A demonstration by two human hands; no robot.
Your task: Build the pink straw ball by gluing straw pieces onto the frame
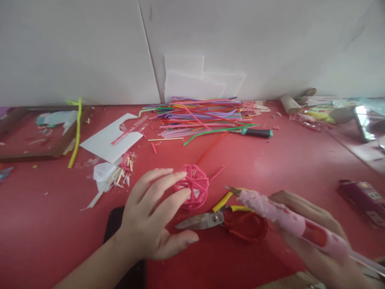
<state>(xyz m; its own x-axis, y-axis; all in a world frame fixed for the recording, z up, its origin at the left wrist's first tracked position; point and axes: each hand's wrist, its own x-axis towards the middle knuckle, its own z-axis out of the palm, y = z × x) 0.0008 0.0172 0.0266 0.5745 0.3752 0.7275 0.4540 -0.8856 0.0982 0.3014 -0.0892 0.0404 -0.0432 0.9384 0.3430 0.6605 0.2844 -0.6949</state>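
Observation:
A pink openwork ball [194, 186] made of crossed strips rests on the red table. My left hand [153, 214] has its fingers spread, the fingertips at the ball's left side. In my right hand [313, 233] is a pink pen-shaped tool [279, 214], its pointed metal tip aimed left. Below that tip lie scissors [201, 220] with red handles, and yellow pieces [222, 202] are beside their pivot. A thin pink stick [216, 173] lies just right of the ball.
Behind the ball is a pile of coloured sticks [204, 114] with a black-handled tool [257, 132]. White paper [105, 140], scraps [120, 172] and a brown tray [45, 154] are at the left. A dark phone-like object [112, 224] lies under my left wrist. A maroon box [362, 200] sits right.

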